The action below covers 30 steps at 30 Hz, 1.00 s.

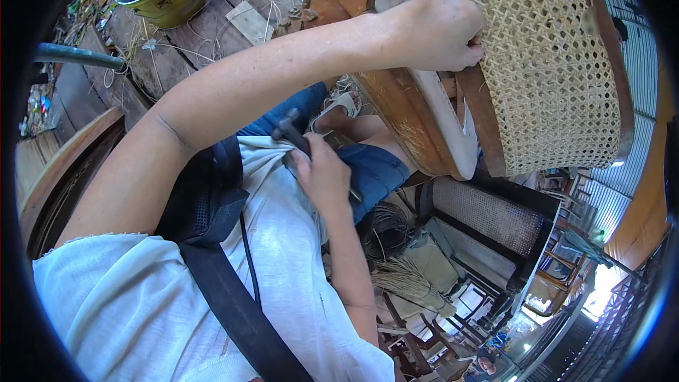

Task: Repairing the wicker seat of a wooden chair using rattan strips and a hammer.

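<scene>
My left hand (444,32) is closed in a fist at the left edge of a woven cane panel (555,71). The panel is part of a brown wooden chair (414,124), which stands tilted in front of me. Whatever the left fingers may pinch is hidden beneath them. Lower down, by my lap, my right hand (324,175) grips a hammer (291,129). Its dark head points up and left, and the handle passes through the fist. Between the two hands a pale curved strip (449,127) lies along the chair frame.
A yellow bucket (166,0) stands on wooden planks at the upper left, with loose cane strands around it. A bundle of cane strands (410,284) and a coil of dark cord (385,230) lie lower right. Behind are a dark-framed cane-panelled piece (488,216) and other chairs.
</scene>
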Motion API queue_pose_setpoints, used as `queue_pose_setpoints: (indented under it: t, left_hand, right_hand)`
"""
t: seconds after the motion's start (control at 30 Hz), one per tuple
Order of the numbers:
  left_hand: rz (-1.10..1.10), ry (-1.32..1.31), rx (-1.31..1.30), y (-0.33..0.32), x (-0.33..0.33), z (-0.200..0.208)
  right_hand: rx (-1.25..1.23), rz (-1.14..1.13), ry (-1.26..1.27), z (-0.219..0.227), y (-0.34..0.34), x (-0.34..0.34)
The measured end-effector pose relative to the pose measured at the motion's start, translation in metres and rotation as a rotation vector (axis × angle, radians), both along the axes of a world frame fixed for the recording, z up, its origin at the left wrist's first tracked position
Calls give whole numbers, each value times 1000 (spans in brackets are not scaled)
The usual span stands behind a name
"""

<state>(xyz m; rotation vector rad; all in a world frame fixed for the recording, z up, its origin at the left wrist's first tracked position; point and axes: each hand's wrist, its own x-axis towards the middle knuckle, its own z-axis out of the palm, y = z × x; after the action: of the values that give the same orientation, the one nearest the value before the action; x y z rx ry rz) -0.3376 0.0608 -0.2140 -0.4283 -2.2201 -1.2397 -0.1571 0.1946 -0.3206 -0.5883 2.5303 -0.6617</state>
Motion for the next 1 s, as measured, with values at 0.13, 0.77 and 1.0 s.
queue_pose_setpoints:
  t: [0.13,0.77,1.0]
  left_hand:
    - [-15,-43,-7,-4,3,3]
    - [-2,14,-19,-2,-2,-5]
    - [-77,74,61,-2,9,-6]
  right_hand:
    - [-238,-16,455,35,53,-23]
    - [-565,-507,555,114,44,-107]
    - [101,-397,788,112,38,-117]
